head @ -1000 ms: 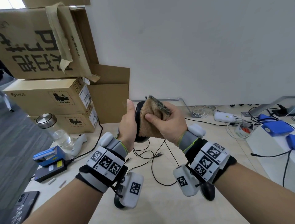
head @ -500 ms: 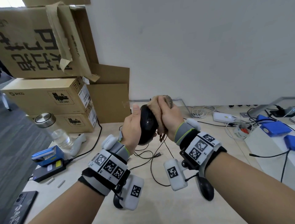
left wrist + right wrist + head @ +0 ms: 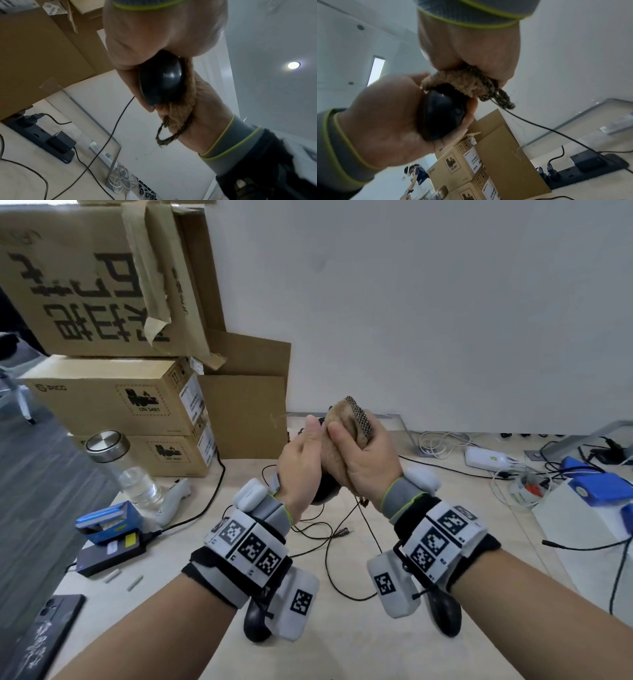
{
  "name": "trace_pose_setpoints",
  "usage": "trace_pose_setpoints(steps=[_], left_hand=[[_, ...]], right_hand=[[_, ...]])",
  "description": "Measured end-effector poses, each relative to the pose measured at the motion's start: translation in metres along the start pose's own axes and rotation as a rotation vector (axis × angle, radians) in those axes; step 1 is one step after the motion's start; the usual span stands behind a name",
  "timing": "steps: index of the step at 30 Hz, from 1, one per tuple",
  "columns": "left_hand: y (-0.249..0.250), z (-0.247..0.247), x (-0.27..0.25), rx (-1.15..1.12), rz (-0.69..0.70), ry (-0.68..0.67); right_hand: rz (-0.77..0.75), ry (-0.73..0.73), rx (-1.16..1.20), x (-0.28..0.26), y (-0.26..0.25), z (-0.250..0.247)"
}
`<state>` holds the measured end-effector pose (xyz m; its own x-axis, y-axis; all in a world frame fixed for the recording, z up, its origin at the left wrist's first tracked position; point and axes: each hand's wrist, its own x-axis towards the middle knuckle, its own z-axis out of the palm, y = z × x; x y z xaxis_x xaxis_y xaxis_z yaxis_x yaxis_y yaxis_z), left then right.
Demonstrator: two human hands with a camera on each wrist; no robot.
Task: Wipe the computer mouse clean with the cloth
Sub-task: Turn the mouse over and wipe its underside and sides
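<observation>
The right hand (image 3: 363, 460) has its fingers clenched round a bunched brown cloth (image 3: 337, 436), pressing it against the black computer mouse (image 3: 161, 81). The left hand (image 3: 301, 463) grasps the mouse from the other side, fingers curled under its body. Both hands are raised above the table (image 3: 342, 645), near its far edge.

From the head view the mouse is nearly all hidden: only a dark sliver shows below the palms, at 6 o'clock from the cloth. The left wrist view shows its glossy rounded back; a faint mark on it is too blurred to read. The cloth's patterned edge sticks up at 12 o'clock and dangles below the right palm.

A thin black cable (image 3: 109, 135) hangs from the mouse. Stacked cardboard boxes (image 3: 113, 402) stand at 10 o'clock, a glass bottle (image 3: 126, 470) at 9 o'clock.
</observation>
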<state>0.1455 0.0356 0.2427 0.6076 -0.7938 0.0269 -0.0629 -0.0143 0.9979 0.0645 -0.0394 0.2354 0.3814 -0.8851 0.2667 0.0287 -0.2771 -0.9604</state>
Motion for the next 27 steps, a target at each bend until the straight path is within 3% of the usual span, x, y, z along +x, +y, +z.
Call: trace_pose_setpoints(steps=[2,5,10,13,18,22,25,27], left_hand=[[-0.002,0.000,-0.002,0.040,0.043,-0.017],[-0.003,0.001,-0.006,-0.031,-0.027,-0.083],[-0.001,-0.008,0.000,-0.195,-0.184,-0.117],[-0.001,-0.014,0.003,-0.199,-0.207,-0.087],[0.000,-0.014,0.003,-0.161,-0.189,-0.059],[0.001,-0.012,0.002,-0.194,-0.178,-0.035],[-0.006,-0.012,0.009,-0.231,-0.203,-0.040],[-0.010,-0.010,0.012,-0.256,-0.238,-0.047]], right_hand=[[-0.022,0.068,-0.052,0.005,0.000,0.002],[0.091,0.120,-0.027,0.016,0.000,-0.001],[0.484,0.050,0.477,0.015,-0.011,-0.012],[0.598,-0.066,0.622,0.016,-0.012,-0.024],[0.510,-0.105,0.596,0.009,-0.006,-0.026],[0.347,-0.185,0.592,0.003,-0.011,-0.026],[0.220,-0.242,0.439,-0.002,-0.012,-0.019],[0.044,-0.191,0.114,-0.003,-0.009,-0.012]])
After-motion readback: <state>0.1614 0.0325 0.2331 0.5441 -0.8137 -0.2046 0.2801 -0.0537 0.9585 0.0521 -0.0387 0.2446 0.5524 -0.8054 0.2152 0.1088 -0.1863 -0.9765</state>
